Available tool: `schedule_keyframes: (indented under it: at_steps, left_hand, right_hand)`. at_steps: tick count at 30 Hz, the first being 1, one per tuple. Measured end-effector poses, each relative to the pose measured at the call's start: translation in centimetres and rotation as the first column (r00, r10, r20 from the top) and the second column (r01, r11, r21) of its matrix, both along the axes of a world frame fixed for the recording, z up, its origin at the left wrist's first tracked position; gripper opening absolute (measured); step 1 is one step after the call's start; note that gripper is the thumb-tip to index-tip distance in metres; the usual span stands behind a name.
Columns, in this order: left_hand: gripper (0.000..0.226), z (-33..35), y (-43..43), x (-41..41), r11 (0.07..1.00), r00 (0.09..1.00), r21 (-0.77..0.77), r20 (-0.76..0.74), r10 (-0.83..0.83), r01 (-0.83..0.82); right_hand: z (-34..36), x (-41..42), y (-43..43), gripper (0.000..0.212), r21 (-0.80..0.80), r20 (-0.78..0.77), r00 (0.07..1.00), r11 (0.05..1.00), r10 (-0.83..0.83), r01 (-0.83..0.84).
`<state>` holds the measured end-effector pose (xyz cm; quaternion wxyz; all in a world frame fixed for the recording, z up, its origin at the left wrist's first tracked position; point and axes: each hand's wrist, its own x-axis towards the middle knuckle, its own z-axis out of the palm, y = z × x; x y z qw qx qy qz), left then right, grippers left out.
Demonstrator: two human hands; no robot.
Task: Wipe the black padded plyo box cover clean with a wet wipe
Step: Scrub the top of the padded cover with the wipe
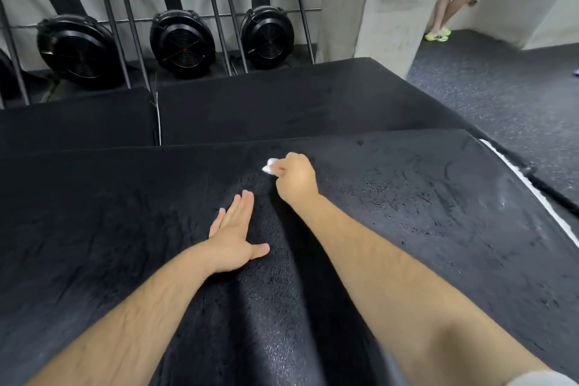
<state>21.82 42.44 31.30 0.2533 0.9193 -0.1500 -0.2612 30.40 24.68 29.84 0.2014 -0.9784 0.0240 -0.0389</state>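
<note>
Dark speckled rubber flooring fills the upper right of the frame, running back to a pale concrete pillar and light walls, where a second person's legs and bright yellow-green shoes show near the top edge. Along the upper left, three black round fan housings sit low on the floor behind slanted black metal frame bars. Black padded blocks lie in the middle band, with a narrow gap between two of them at centre left. Nearest the camera, the black padded plyo box cover spreads across the whole lower half of the frame, its textured surface glistening with fine droplets and smear marks, most plainly to the right of centre; a white strip runs along its right edge. The right hand is curled into a loose fist just above the centre of the frame, knuckles up, pinching a small bunched white wet wipe that pokes out on the hand's left side and meets the cover. The left hand lies flat on the cover a little below and to the left of it, palm down, fingers straight and close together, thumb spread out to the right, holding nothing. Both bare forearms reach in from the bottom corners, and a sliver of light grey sleeve shows at the lower right.
</note>
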Motion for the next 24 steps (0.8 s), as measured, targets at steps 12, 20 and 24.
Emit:
schedule_keyframes:
  at_steps: [12, 20, 24]
  left_hand:
    - [0.094, 0.1, 0.1, 0.1, 0.994, 0.997, 0.090, 0.045, -0.069, 0.065]
    - [0.097, -0.9, 0.4, 0.6, 0.993, 0.991, 0.091, 0.109, -0.081, 0.072]
    - [0.093, -0.5, 0.2, 0.2, 0.993, 0.993, 0.107, 0.092, -0.068, 0.058]
  right_hand:
    - [1.0, -3.3, -1.2, 0.052, -0.186, -0.015, 1.000, 0.982, -0.022, 0.018]
    - [-0.1, -8.9, 0.6, 0.039, -0.230, 0.048, 0.967, 0.945, 0.249, -0.232]
    - [2.1, -5.7, -3.9, 0.006, -0.189, -0.040, 0.991, 0.975, -0.131, 0.121]
